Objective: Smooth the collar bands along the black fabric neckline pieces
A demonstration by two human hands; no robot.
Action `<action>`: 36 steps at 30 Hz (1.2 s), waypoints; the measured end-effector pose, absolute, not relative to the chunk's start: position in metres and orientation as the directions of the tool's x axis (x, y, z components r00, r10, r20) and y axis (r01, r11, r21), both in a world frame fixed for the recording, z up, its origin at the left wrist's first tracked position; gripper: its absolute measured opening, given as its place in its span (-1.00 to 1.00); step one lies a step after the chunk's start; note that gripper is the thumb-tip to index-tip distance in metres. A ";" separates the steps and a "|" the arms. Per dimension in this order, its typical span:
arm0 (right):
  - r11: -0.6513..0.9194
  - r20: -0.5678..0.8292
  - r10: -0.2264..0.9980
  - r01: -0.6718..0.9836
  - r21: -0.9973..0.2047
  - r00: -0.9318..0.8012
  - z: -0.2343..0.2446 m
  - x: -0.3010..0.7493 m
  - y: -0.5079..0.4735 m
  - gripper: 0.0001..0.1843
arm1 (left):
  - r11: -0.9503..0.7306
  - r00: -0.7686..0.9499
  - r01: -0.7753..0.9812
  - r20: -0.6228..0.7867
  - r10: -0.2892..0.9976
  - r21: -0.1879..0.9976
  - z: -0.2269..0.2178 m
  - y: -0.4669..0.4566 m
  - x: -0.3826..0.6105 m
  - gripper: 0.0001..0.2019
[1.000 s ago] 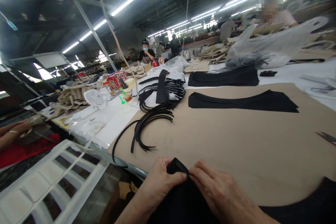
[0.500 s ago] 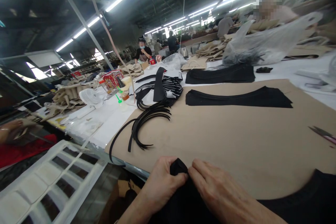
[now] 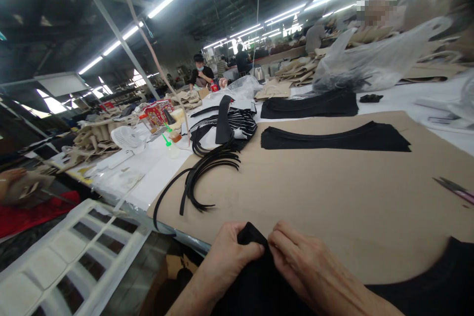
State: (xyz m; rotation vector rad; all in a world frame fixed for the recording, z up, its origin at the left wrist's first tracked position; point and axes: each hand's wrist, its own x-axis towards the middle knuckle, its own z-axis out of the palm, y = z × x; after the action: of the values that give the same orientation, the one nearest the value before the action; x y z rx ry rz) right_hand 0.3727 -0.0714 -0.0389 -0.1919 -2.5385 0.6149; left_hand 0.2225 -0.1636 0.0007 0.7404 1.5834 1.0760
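A piece of black fabric (image 3: 255, 276) lies at the near edge of the brown cardboard sheet (image 3: 326, 192). My left hand (image 3: 227, 252) pinches its upper corner with thumb and fingers closed. My right hand (image 3: 307, 266) pinches the same edge just to the right, its fingertips almost touching those of the left. The rest of the fabric runs down under my forearms and out to the lower right.
Curved black strips (image 3: 202, 175) lie at the cardboard's left end. Two stacks of black cut pieces (image 3: 333, 139) lie farther back, scissors (image 3: 454, 188) at the right edge. A white plastic crate (image 3: 70, 261) stands lower left. Other people work at far tables.
Both hands keep pinching the fabric corner, shifting slightly. The view has drifted a little to the right and down.
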 end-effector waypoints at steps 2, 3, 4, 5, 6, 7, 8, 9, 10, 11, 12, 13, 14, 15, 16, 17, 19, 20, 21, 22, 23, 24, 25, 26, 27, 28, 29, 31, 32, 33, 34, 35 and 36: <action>0.890 0.471 0.240 -0.001 -0.455 -0.849 -0.041 0.374 -0.071 -0.79 | 0.416 -0.283 -0.036 -0.408 0.868 0.909 0.000 -0.164 0.223 -0.87; 0.896 0.486 0.230 -0.011 -0.444 -0.843 -0.041 0.374 -0.070 -0.79 | 0.418 -0.292 -0.023 -0.406 0.866 0.908 -0.001 -0.164 0.223 -0.87; 0.902 0.500 0.221 -0.019 -0.430 -0.837 -0.042 0.374 -0.070 -0.79 | 0.414 -0.303 -0.011 -0.398 0.866 0.910 -0.002 -0.164 0.223 -0.87; 0.910 0.512 0.210 -0.025 -0.413 -0.833 -0.043 0.375 -0.070 -0.80 | 0.404 -0.314 0.001 -0.383 0.869 0.915 -0.002 -0.164 0.223 -0.87; 0.920 0.522 0.199 -0.026 -0.392 -0.829 -0.043 0.375 -0.069 -0.80 | 0.391 -0.322 0.013 -0.367 0.873 0.920 -0.003 -0.164 0.224 -0.87; 0.928 0.530 0.188 -0.026 -0.371 -0.827 -0.043 0.375 -0.069 -0.80 | 0.383 -0.321 0.026 -0.355 0.878 0.923 -0.004 -0.165 0.224 -0.87; 0.937 0.537 0.179 -0.025 -0.350 -0.825 -0.043 0.375 -0.069 -0.80 | 0.384 -0.313 0.036 -0.354 0.881 0.923 -0.004 -0.165 0.224 -0.87; 0.944 0.544 0.171 -0.021 -0.329 -0.821 -0.042 0.376 -0.069 -0.80 | 0.390 -0.299 0.038 -0.362 0.883 0.920 -0.004 -0.166 0.224 -0.87; 0.952 0.555 0.164 -0.018 -0.306 -0.815 -0.042 0.376 -0.069 -0.79 | 0.400 -0.287 0.037 -0.373 0.882 0.916 -0.004 -0.166 0.224 -0.87; 0.958 0.571 0.159 -0.014 -0.286 -0.806 -0.041 0.376 -0.069 -0.79 | 0.412 -0.280 0.035 -0.386 0.879 0.911 -0.003 -0.166 0.224 -0.87; 0.961 0.581 0.160 -0.009 -0.276 -0.798 -0.040 0.376 -0.069 -0.78 | 0.419 -0.282 0.034 -0.393 0.875 0.907 -0.002 -0.167 0.224 -0.88; 0.961 0.588 0.165 -0.005 -0.276 -0.792 -0.039 0.377 -0.069 -0.79 | 0.421 -0.287 0.036 -0.395 0.873 0.906 -0.001 -0.167 0.224 -0.88; 0.958 0.588 0.175 -0.001 -0.286 -0.790 -0.039 0.377 -0.070 -0.79 | 0.420 -0.289 0.041 -0.391 0.874 0.907 0.000 -0.167 0.223 -0.88; 0.954 0.583 0.184 0.001 -0.301 -0.791 -0.039 0.377 -0.069 -0.80 | 0.416 -0.281 0.043 -0.389 0.877 0.908 0.000 -0.167 0.223 -0.88; 0.949 0.578 0.192 0.001 -0.314 -0.793 -0.039 0.378 -0.069 -0.80 | 0.416 -0.263 0.040 -0.392 0.881 0.908 0.000 -0.167 0.222 -0.88; 0.947 0.577 0.195 0.000 -0.320 -0.793 -0.039 0.378 -0.069 -0.80 | 0.415 -0.243 0.036 -0.395 0.886 0.909 0.001 -0.168 0.222 -0.88; 0.952 0.587 0.187 -0.003 -0.307 -0.788 -0.039 0.377 -0.068 -0.80 | 0.411 -0.222 0.035 -0.394 0.892 0.911 0.000 -0.168 0.221 -0.86; 0.955 0.592 0.180 -0.005 -0.297 -0.786 -0.039 0.377 -0.068 -0.80 | 0.405 -0.224 0.041 -0.387 0.895 0.913 -0.001 -0.169 0.221 -0.86; 0.958 0.594 0.174 -0.006 -0.288 -0.785 -0.038 0.377 -0.068 -0.79 | 0.399 -0.231 0.051 -0.377 0.897 0.916 -0.001 -0.169 0.221 -0.86; 0.960 0.590 0.171 -0.002 -0.282 -0.789 -0.038 0.377 -0.068 -0.79 | 0.393 -0.240 0.065 -0.367 0.898 0.917 -0.002 -0.169 0.222 -0.87; 0.961 0.581 0.168 0.002 -0.276 -0.796 -0.038 0.376 -0.069 -0.79 | 0.386 -0.247 0.076 -0.358 0.901 0.919 -0.002 -0.169 0.222 -0.87; 0.963 0.571 0.164 0.006 -0.268 -0.804 -0.037 0.376 -0.070 -0.78 | 0.384 -0.252 0.083 -0.354 0.901 0.919 -0.003 -0.169 0.223 -0.87; 0.967 0.564 0.155 0.007 -0.256 -0.811 -0.037 0.376 -0.071 -0.76 | 0.383 -0.261 0.092 -0.349 0.900 0.919 -0.003 -0.168 0.224 -0.87; 0.971 0.563 0.141 0.002 -0.240 -0.814 -0.036 0.376 -0.072 -0.75 | 0.382 -0.274 0.102 -0.344 0.898 0.918 -0.003 -0.168 0.224 -0.86; 0.975 0.566 0.121 -0.010 -0.223 -0.815 -0.035 0.376 -0.073 -0.73 | 0.378 -0.291 0.115 -0.333 0.897 0.919 -0.003 -0.168 0.225 -0.86; 0.977 0.572 0.098 -0.029 -0.210 -0.815 -0.034 0.376 -0.074 -0.72 | 0.371 -0.307 0.133 -0.318 0.897 0.919 -0.002 -0.168 0.225 -0.86; 0.977 0.571 0.078 -0.052 -0.207 -0.817 -0.033 0.377 -0.074 -0.71 | 0.362 -0.321 0.154 -0.300 0.899 0.919 -0.001 -0.168 0.225 -0.86; 0.959 0.561 0.089 -0.080 -0.270 -0.823 -0.029 0.379 -0.071 -0.72 | 0.337 -0.330 0.200 -0.260 0.907 0.920 0.001 -0.168 0.224 -0.87; 0.937 0.547 0.141 -0.067 -0.343 -0.825 -0.027 0.380 -0.069 -0.74 | 0.321 -0.326 0.214 -0.242 0.914 0.923 0.002 -0.169 0.223 -0.87; 0.900 0.521 0.221 -0.033 -0.434 -0.824 -0.024 0.381 -0.066 -0.77 | 0.305 -0.314 0.225 -0.228 0.922 0.925 0.003 -0.170 0.222 -0.87; 0.848 0.481 0.313 0.013 -0.529 -0.819 -0.021 0.381 -0.062 -0.78 | 0.289 -0.298 0.232 -0.215 0.930 0.929 0.004 -0.170 0.222 -0.87; 0.789 0.421 0.396 0.067 -0.611 -0.816 -0.019 0.381 -0.059 -0.79 | 0.276 -0.283 0.240 -0.205 0.937 0.931 0.005 -0.171 0.222 -0.86; 0.733 0.351 0.453 0.119 -0.669 -0.820 -0.017 0.381 -0.056 -0.79 | 0.270 -0.271 0.253 -0.200 0.942 0.929 0.005 -0.171 0.222 -0.86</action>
State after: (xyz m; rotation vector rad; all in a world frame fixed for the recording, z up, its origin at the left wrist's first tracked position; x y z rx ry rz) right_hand 0.3805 -0.0558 -0.0165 -0.4332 -2.4333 0.8922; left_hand 0.2215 -0.1715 0.0051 1.1028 1.7097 1.0436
